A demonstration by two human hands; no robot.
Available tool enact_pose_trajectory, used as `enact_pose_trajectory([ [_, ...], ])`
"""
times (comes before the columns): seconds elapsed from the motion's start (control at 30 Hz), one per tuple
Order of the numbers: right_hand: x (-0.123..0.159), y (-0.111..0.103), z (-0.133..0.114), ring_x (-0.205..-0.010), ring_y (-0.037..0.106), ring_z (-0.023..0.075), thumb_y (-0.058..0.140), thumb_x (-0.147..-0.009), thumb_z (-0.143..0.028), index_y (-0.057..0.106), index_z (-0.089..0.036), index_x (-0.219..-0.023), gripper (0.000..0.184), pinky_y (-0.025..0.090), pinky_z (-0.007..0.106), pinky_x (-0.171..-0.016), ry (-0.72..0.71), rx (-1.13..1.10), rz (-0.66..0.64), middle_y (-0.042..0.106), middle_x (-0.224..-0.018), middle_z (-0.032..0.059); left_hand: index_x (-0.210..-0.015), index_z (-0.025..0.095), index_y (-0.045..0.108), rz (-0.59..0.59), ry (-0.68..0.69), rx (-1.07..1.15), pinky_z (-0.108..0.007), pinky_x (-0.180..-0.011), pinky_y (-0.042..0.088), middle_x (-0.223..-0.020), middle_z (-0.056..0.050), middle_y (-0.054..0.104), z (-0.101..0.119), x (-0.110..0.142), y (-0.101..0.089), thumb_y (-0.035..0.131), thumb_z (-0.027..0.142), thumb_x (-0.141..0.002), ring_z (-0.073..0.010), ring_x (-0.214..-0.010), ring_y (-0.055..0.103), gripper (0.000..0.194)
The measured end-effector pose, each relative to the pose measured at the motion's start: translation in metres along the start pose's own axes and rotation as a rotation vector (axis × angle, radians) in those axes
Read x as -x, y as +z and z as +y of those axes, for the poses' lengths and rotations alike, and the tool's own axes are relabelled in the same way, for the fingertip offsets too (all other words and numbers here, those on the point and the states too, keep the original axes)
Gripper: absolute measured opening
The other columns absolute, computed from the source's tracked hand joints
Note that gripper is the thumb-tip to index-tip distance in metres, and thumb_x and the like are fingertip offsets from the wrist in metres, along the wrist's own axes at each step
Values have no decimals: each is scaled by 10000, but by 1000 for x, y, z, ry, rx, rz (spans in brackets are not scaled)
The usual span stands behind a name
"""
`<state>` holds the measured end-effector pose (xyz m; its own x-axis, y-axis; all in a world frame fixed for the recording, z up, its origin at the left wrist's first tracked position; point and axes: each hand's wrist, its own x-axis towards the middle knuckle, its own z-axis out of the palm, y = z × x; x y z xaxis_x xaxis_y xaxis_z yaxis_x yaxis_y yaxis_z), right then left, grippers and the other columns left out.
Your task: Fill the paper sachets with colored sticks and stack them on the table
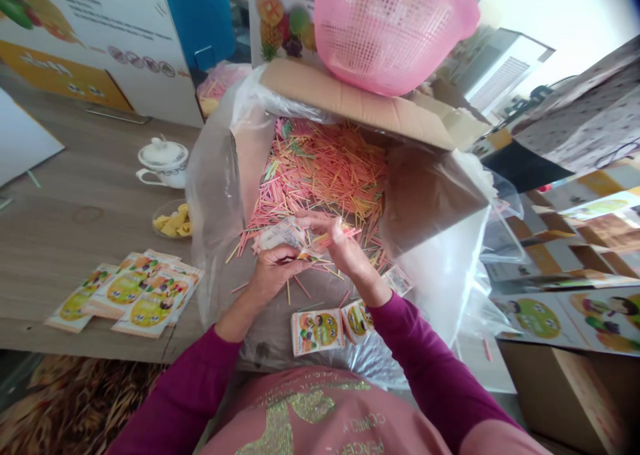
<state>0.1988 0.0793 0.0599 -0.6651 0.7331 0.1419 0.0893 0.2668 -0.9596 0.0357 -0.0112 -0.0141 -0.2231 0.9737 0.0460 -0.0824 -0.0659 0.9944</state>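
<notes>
My left hand point(275, 275) pinches the edge of a small clear printed packet point(281, 234) over the front of an open cardboard box point(420, 195). My right hand point(347, 252) is closed around a few thin pink and yellow sticks point(354, 232), close beside the packet's edge. Whether the stick ends are inside the packet, I cannot tell. Beyond both hands, a heap of thin pink, orange, yellow and green sticks point(325, 168) fills the box. Below the hands lie a stack of printed packets point(317, 333) and a second stack point(357, 322), partly behind my right sleeve.
Filled-looking printed packets point(150, 294) overlap on the table at left. Behind them are a bowl of yellow pieces point(175, 222) and a lidded white cup point(164, 162). A pink basket point(390, 35) stands behind the box. Clear plastic sheeting point(215, 175) drapes the box sides.
</notes>
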Motion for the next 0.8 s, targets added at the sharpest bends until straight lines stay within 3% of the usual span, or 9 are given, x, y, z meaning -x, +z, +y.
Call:
enact_pose_trajectory([
  [0.1,4,4,7,-1439,607,286,338,-1020,-907,867,-322,-1196,809,432,481,-1284,-21,33,-107,715,-1449,76,-727,214,818,-16,-2,4,-333,-700,539,-744,-14,725,-2,1,-2,972,443,-691,-182,-724,633,277],
  [0.2,2,3,10,-1397,637,305,510,-999,-867,864,-299,-1204,699,430,526,-1275,-56,-1,-219,747,-1390,95,-733,200,810,-17,-48,64,-342,-726,553,-741,-12,714,-4,1,-2,975,429,-696,-178,-727,635,285],
  [0.27,0,1,9,-1379,648,319,707,-911,-829,838,-300,-1273,654,450,544,-1252,-56,-52,-220,761,-1371,92,-762,192,812,-26,-67,111,-353,-775,573,-775,-18,738,-4,0,0,979,408,-707,-188,-767,665,279],
  [0.33,0,-1,6,-1341,665,315,817,-842,-786,775,-319,-1392,722,511,528,-1191,-29,-127,-166,747,-1412,87,-803,187,817,-31,-84,173,-368,-806,593,-821,-28,770,-2,-2,4,995,408,-690,-205,-808,693,304],
  [0.43,2,2,2,-1324,670,295,711,-931,-787,687,-334,-1507,733,564,489,-1126,-18,-176,-63,725,-1462,88,-878,190,830,-56,-145,275,-398,-822,622,-888,-52,812,3,-5,10,1022,433,-635,-226,-834,724,394],
  [0.53,5,10,2,-1353,665,287,507,-1063,-761,744,-303,-1431,634,526,488,-1182,-58,-79,-54,739,-1436,89,-873,210,833,-105,-146,247,-407,-828,634,-867,-44,814,6,-2,14,1011,411,-631,-227,-820,730,361],
  [0.63,5,19,5,-1361,665,281,381,-1116,-736,794,-278,-1349,660,474,496,-1237,-154,100,-163,757,-1383,102,-799,244,826,-98,-98,160,-405,-752,638,-771,-21,779,3,6,10,955,445,-675,-233,-751,706,269],
  [0.8,2,28,2,-1550,490,315,284,-1151,-688,653,-254,-1563,702,365,600,-1300,-274,451,-492,612,-1594,169,-684,240,792,-61,-85,97,-384,-646,630,-697,-45,741,-3,22,-5,865,585,-741,-244,-678,694,357],
])
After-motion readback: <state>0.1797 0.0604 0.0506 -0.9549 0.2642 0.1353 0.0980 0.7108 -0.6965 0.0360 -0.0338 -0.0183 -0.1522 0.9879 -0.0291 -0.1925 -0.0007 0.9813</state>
